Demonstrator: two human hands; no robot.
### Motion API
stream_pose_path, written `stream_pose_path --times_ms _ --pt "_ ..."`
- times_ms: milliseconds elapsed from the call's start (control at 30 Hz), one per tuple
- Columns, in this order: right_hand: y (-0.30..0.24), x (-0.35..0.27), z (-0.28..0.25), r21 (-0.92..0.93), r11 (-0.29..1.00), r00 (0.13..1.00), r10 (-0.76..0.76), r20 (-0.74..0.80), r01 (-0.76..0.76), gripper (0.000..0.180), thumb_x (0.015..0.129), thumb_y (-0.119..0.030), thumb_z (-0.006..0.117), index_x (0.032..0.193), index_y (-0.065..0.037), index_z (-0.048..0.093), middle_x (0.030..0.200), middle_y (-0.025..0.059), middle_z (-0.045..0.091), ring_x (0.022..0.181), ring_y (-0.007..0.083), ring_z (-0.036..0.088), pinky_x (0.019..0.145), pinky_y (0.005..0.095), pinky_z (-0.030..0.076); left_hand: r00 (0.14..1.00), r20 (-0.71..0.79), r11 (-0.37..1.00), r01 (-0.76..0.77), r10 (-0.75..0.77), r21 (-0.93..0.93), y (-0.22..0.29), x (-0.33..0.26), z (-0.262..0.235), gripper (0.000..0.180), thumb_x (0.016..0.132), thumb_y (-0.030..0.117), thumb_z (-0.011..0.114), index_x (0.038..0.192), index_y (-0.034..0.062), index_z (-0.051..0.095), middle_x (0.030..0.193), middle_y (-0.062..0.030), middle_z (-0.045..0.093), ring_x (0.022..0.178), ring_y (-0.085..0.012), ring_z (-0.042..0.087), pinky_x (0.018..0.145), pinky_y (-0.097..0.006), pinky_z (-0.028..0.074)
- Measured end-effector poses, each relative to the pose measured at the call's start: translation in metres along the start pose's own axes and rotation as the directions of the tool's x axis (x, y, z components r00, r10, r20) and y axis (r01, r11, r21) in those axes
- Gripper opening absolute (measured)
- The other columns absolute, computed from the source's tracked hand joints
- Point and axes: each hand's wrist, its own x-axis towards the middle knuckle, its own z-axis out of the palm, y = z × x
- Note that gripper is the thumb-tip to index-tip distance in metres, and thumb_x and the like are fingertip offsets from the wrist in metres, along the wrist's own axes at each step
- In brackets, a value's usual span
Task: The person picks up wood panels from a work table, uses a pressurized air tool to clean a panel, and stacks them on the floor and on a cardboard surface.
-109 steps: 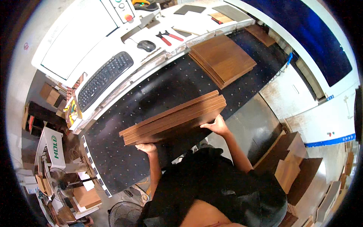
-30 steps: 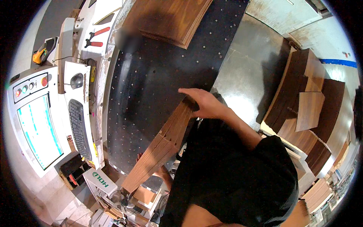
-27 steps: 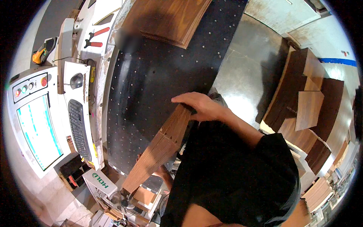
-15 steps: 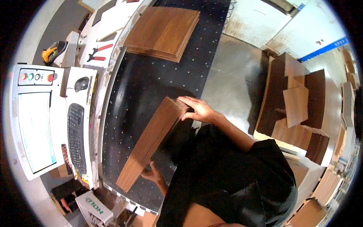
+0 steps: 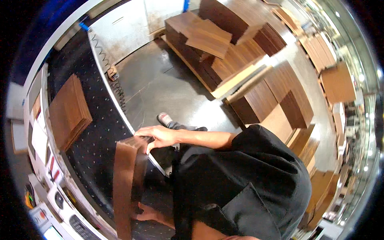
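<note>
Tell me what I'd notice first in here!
Probably the thick stack of brown boards at lower left, with the right hand gripping its upper end and the left hand beside its lower part. Next, the black speckled table, carrying another stack at left. Then the big pile of brown panels near the top middle.

Keyboard (image 5: 81, 227), black; mouse (image 5: 59, 200), dark, just beside it; hand tool (image 5: 55, 175), red-handled, near the mouse; control panel (image 5: 41, 215), red button; white cabinet (image 5: 124, 32), stained; coiled hose (image 5: 120, 94), dark, near the cabinet; stacked boards (image 5: 240, 56), brown, low on the floor (image 5: 146, 82); loose sheet (image 5: 210, 39), brown, askew on top
</note>
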Motion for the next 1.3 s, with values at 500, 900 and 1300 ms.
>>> stream_pose_path --times_ms 500,900,1300 --pt "-0.008 -0.139 -0.067 -0.178 0.982 0.929 -0.004 -0.370 -0.067 0.083 0.075 -0.047 0.089 0.136 0.000 0.059 0.133 0.0177 0.065 0.125 0.0393 0.060 0.106 0.0471 0.048 0.974 0.225 0.999 -0.027 0.019 0.031 0.076 0.016 0.045 0.057 0.092 0.029 0.082 0.126 -0.0131 0.063 0.124 -0.0266 0.068 0.111 -0.0340 0.066 0.099 -0.047 0.051" --pt "-0.020 -0.336 -0.282 -0.331 0.899 0.687 -0.049 -0.725 -0.286 0.073 0.079 -0.053 0.087 0.127 -0.002 0.065 0.109 0.0128 0.066 0.103 0.0328 0.059 0.092 0.0421 0.046 0.807 0.495 0.935 -0.190 0.323 -0.300 0.332 -0.071 0.206 0.040 0.097 0.023 0.079 0.112 -0.0128 0.070 0.106 -0.0271 0.074 0.093 -0.0381 0.069 0.090 -0.046 0.053" --pt "-0.038 -0.568 -0.375 0.098 0.885 -0.046 0.087 -0.995 -0.456 0.063 0.089 -0.038 0.084 0.134 0.002 0.065 0.120 0.0161 0.069 0.116 0.0302 0.061 0.096 0.0411 0.050 0.353 0.735 0.757 0.101 0.579 -0.645 0.590 -0.212 0.369 0.049 0.100 0.025 0.076 0.130 -0.0113 0.062 0.121 -0.0169 0.071 0.103 -0.0227 0.065 0.094 -0.038 0.052"
